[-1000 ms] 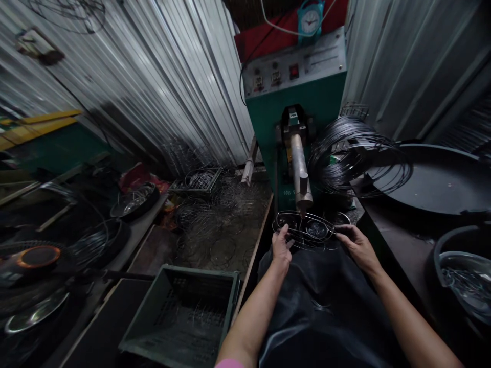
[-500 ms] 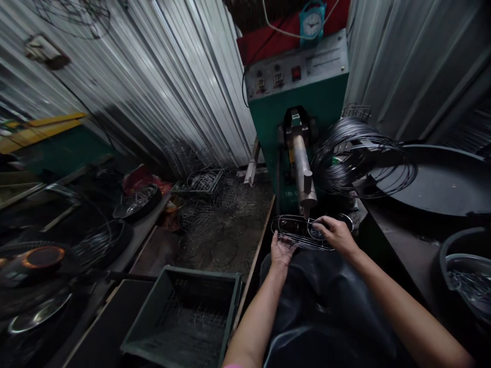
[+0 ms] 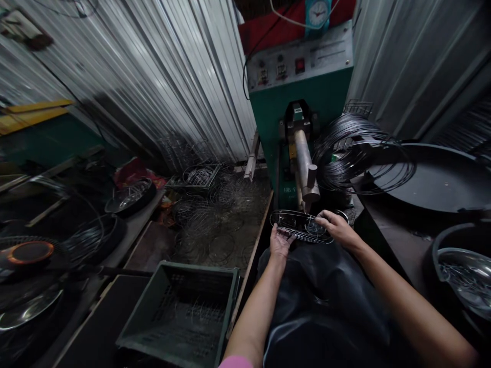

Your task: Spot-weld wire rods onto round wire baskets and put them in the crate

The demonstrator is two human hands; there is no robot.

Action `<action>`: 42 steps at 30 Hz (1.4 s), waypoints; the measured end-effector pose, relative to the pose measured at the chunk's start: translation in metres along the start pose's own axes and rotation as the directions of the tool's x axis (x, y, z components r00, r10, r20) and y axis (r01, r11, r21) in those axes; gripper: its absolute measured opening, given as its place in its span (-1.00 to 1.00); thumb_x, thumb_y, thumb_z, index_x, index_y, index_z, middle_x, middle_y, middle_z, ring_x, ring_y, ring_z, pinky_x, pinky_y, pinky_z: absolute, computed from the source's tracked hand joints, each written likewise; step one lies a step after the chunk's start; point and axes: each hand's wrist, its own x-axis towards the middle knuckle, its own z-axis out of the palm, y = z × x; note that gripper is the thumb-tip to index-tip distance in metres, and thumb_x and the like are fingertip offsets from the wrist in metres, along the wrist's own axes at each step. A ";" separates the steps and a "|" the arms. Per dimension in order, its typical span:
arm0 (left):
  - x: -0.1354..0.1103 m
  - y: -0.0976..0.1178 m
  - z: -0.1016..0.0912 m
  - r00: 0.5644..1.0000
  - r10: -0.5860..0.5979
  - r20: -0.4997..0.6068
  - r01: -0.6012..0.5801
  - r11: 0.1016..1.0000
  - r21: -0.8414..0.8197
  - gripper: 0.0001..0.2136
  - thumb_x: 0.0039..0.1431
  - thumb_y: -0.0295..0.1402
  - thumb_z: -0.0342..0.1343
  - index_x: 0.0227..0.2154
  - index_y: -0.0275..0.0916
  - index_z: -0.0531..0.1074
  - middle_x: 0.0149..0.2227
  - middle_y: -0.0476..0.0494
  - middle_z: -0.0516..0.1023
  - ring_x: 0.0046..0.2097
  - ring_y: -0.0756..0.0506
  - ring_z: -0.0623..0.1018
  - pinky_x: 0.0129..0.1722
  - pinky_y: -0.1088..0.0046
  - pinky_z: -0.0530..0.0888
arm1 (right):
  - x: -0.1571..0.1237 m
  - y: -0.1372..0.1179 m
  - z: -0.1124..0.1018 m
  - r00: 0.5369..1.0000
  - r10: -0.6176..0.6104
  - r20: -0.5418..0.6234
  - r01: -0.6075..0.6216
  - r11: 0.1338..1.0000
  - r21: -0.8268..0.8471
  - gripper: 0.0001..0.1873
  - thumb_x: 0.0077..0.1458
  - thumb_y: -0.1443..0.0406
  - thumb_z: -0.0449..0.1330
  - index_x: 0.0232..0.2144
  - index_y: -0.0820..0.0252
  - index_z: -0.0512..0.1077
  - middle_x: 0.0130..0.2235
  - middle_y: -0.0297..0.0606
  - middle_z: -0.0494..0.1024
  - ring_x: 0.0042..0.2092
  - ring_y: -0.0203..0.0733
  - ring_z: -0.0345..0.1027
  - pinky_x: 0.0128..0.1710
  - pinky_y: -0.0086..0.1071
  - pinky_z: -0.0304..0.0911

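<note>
An oval wire rack [image 3: 303,235] of thin shiny rods lies just below the electrode tip of a green spot welding machine [image 3: 264,117]. My left hand [image 3: 281,242] is closed on its left end from below, with the thumb up on the near side. At the right end, my right hand [image 3: 337,226] pinches the rack's wire between thumb and fingers. Whether a separate small wire is in that pinch I cannot make out. The machine's thick metal arm [image 3: 307,168] reaches down toward the rack, its tip close to the upper wires.
A green plastic crate [image 3: 141,312] stands on the left. Right of the machine hangs a coil of wire [image 3: 345,148] beside a large dark round tray [image 3: 429,184]. A bowl of small wire pieces [image 3: 468,281] sits at far right. Wire parts [image 3: 222,194] litter the floor.
The view has shifted slightly. The rack's right end has tilted a little and my right hand sits slightly farther right; both hands keep their hold.
</note>
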 end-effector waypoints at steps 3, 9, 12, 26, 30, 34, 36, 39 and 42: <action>0.001 -0.003 -0.002 0.999 -0.038 0.015 0.038 0.999 -0.023 -0.74 -0.03 -0.16 0.18 -0.48 -0.26 0.33 -0.51 -0.02 0.32 -0.40 -0.05 0.42 -0.15 0.05 0.43 | 0.001 -0.001 -0.001 1.000 -0.021 -0.020 0.020 1.000 -0.022 -0.68 0.05 0.03 0.05 -0.54 0.13 0.29 -0.54 -0.35 0.35 -0.46 -0.23 0.22 -0.46 -0.39 0.16; 0.000 -0.006 -0.001 0.996 -0.080 -0.044 0.078 0.995 -0.061 -0.73 -0.03 -0.17 0.19 -0.52 -0.25 0.29 -0.54 0.00 0.29 -0.44 -0.03 0.40 -0.13 0.01 0.41 | 0.003 -0.002 0.007 0.993 -0.044 -0.114 0.039 0.998 -0.054 -0.66 0.06 0.02 0.04 -0.52 0.13 0.32 -0.52 -0.32 0.41 -0.45 -0.21 0.26 -0.45 -0.38 0.18; -0.001 -0.004 0.002 0.995 -0.087 -0.042 0.084 0.995 -0.057 -0.71 -0.03 -0.15 0.19 -0.54 -0.25 0.27 -0.54 0.00 0.29 -0.44 -0.02 0.40 -0.13 0.02 0.41 | 0.005 0.000 0.009 0.988 -0.057 -0.146 0.048 0.996 -0.070 -0.68 0.06 0.03 0.04 -0.51 0.13 0.33 -0.52 -0.31 0.42 -0.44 -0.20 0.28 -0.44 -0.37 0.17; -0.017 -0.019 -0.007 0.994 -0.073 -0.082 0.086 0.983 0.165 -0.59 -0.02 0.05 0.10 -0.38 -0.26 0.38 -0.29 -0.20 0.44 -0.20 -0.13 0.48 -0.07 0.24 0.39 | -0.023 0.020 0.001 0.959 -0.062 -0.276 0.069 0.997 0.018 -0.67 0.01 0.06 0.16 -0.25 0.14 0.42 -0.11 -0.15 0.47 -0.05 -0.04 0.32 -0.03 -0.19 0.19; -0.047 -0.047 -0.011 0.957 0.277 0.086 -0.280 0.800 0.531 -0.55 -0.22 -0.23 0.35 -0.21 -0.21 0.41 -0.12 -0.18 0.43 -0.01 -0.14 0.40 0.05 0.35 0.26 | -0.056 0.060 -0.012 0.944 0.169 -0.283 -0.137 0.982 0.127 -0.60 -0.05 0.04 0.21 -0.23 0.16 0.39 -0.10 -0.13 0.47 -0.07 0.00 0.33 -0.01 -0.11 0.17; -0.063 -0.077 0.011 0.857 0.464 0.224 -0.476 0.547 0.689 -0.43 -0.31 -0.29 0.40 -0.15 -0.22 0.35 -0.06 -0.21 0.39 0.06 -0.16 0.35 0.10 0.37 0.19 | -0.057 0.082 -0.015 0.952 0.186 -0.242 -0.127 0.963 0.239 -0.57 -0.12 -0.04 0.22 -0.36 0.19 0.44 -0.24 -0.15 0.50 -0.12 0.01 0.34 -0.02 -0.13 0.18; -0.061 -0.087 0.023 0.852 0.494 0.175 -0.451 0.521 0.725 -0.39 -0.30 -0.28 0.39 -0.12 -0.23 0.29 -0.04 -0.23 0.37 0.05 -0.17 0.36 0.08 0.34 0.23 | -0.055 0.083 -0.015 0.958 0.179 -0.224 -0.112 0.952 0.285 -0.54 -0.16 -0.08 0.23 -0.41 0.18 0.46 -0.27 -0.17 0.50 -0.13 0.00 0.34 -0.03 -0.16 0.19; -0.056 -0.093 0.034 0.882 0.449 0.145 -0.421 0.611 0.670 -0.34 -0.31 -0.33 0.39 -0.09 -0.22 0.22 -0.07 -0.22 0.39 -0.02 -0.13 0.42 0.01 0.34 0.32 | -0.058 0.078 -0.015 0.961 0.202 -0.190 -0.129 0.931 0.341 -0.51 -0.21 -0.12 0.26 -0.43 0.17 0.48 -0.28 -0.18 0.51 -0.15 0.00 0.36 -0.05 -0.19 0.21; -0.058 -0.091 0.039 0.941 0.287 0.181 -0.339 0.768 0.543 -0.38 -0.33 -0.38 0.38 -0.15 -0.21 0.21 -0.27 -0.08 0.45 -0.20 -0.04 0.50 -0.10 0.38 0.39 | -0.067 0.068 -0.015 0.961 0.192 -0.197 -0.105 0.919 0.381 -0.54 -0.18 -0.09 0.26 -0.41 0.17 0.50 -0.29 -0.19 0.52 -0.17 -0.01 0.37 -0.08 -0.20 0.24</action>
